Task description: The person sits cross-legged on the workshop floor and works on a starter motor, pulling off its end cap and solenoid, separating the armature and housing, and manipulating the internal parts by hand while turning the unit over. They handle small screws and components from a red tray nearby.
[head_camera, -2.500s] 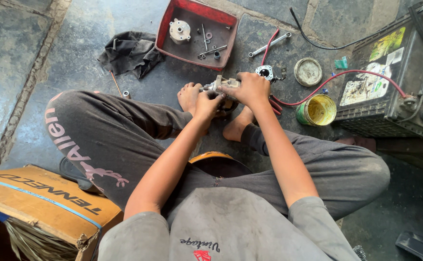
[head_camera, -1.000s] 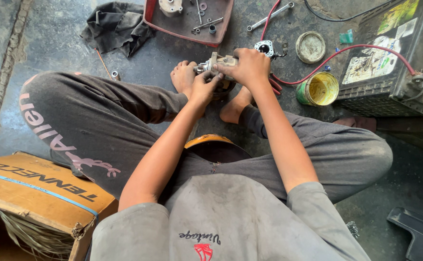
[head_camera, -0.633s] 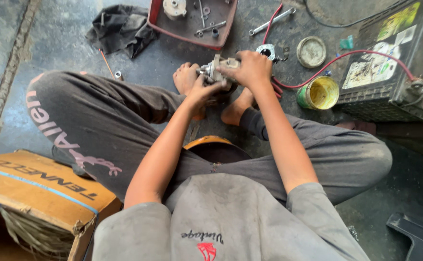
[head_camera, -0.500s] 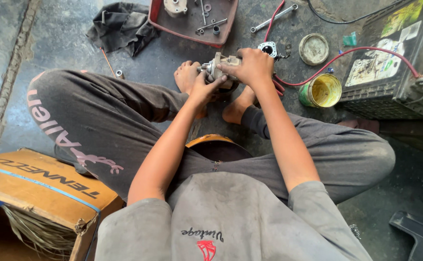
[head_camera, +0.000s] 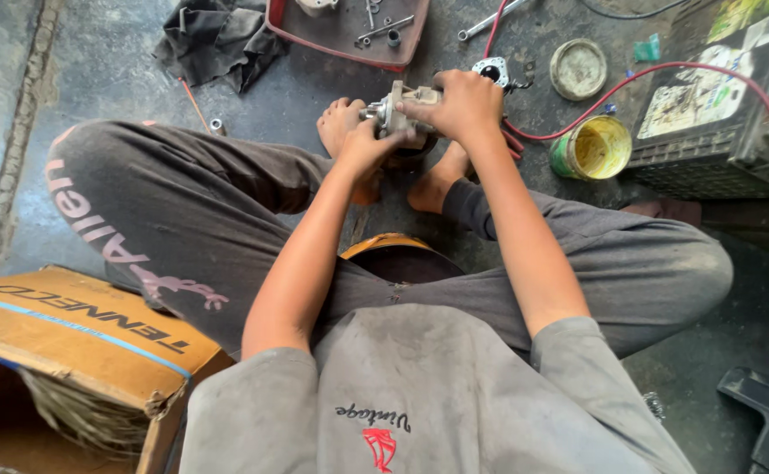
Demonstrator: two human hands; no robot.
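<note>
I sit cross-legged on a dark floor. Both hands hold a small grey metal part (head_camera: 395, 109) above my bare feet. My right hand (head_camera: 459, 104) grips its top from the right. My left hand (head_camera: 364, 145) grips it from below on the left, and a short shaft sticks out to the left of the part. Much of the part is hidden by my fingers.
A red tray (head_camera: 336, 46) with bolts and small parts lies ahead, with a dark rag (head_camera: 218, 39) to its left. A yellow can (head_camera: 593, 147), a round lid (head_camera: 578, 68), a spanner (head_camera: 483, 24), a red cable (head_camera: 665, 72) and a battery (head_camera: 727, 105) are on the right. A cardboard box (head_camera: 68, 342) stands at my left.
The view has shifted a little; both hands stay on the metal part in the same place above my feet, with only slight changes of grip.
</note>
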